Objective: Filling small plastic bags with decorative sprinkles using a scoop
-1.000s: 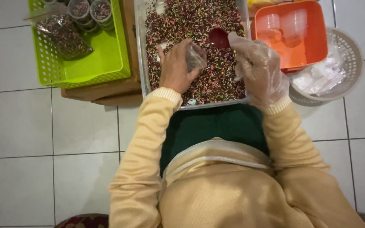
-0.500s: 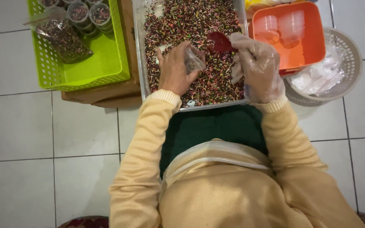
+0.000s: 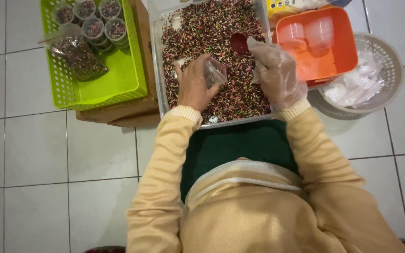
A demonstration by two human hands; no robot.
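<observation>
Red scoop (image 3: 238, 42) pinched in gloved right hand (image 3: 277, 70), bowl pointing up-left, left hand (image 3: 195, 86) fingers closed round small clear cup (image 3: 215, 72)

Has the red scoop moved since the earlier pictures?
Yes. The red scoop has gone up the clear bin, away from the person, farther from the bin's near rim.
</observation>
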